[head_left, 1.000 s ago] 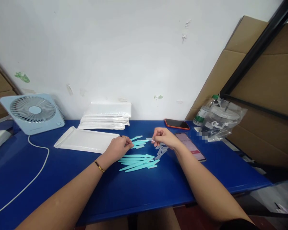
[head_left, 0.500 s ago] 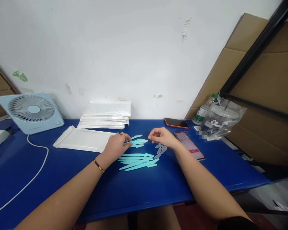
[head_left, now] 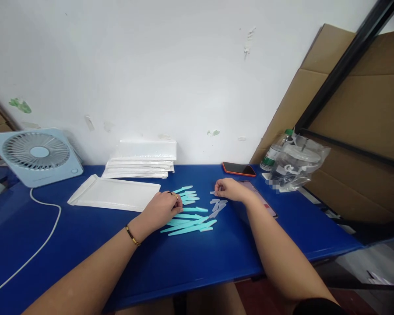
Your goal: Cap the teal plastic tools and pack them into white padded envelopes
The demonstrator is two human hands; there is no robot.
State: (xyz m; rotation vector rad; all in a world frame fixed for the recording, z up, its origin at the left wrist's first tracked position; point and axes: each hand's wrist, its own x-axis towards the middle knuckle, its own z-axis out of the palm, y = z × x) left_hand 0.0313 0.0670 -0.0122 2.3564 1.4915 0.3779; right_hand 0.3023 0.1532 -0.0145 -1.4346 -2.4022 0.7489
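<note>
My left hand (head_left: 164, 206) pinches the handle end of a turquoise eyebrow razor (head_left: 197, 210), its head pointing right. Below it several more turquoise razors (head_left: 190, 226) lie in a loose, overlapping pile. Behind the fingers is a second group of razors (head_left: 188, 194), partly covered by the hand. My right hand (head_left: 228, 189) is closed at the fingertips on a small clear blade cap (head_left: 212, 192). Just in front of that hand, several loose clear caps (head_left: 218, 206) lie on the blue table (head_left: 184, 258).
A white padded envelope (head_left: 114, 192) lies left of the razors, with a stack of envelopes (head_left: 139, 159) behind. A light blue fan (head_left: 36, 155) stands at far left. Two phones, one orange-edged (head_left: 239, 169), a bottle (head_left: 274, 153) and a bagged cup (head_left: 298, 159) are on the right.
My left hand has come nearer and now holds a razor from the front pile. My right hand has shifted right, to the clear caps. The camera view has shifted slightly.
</note>
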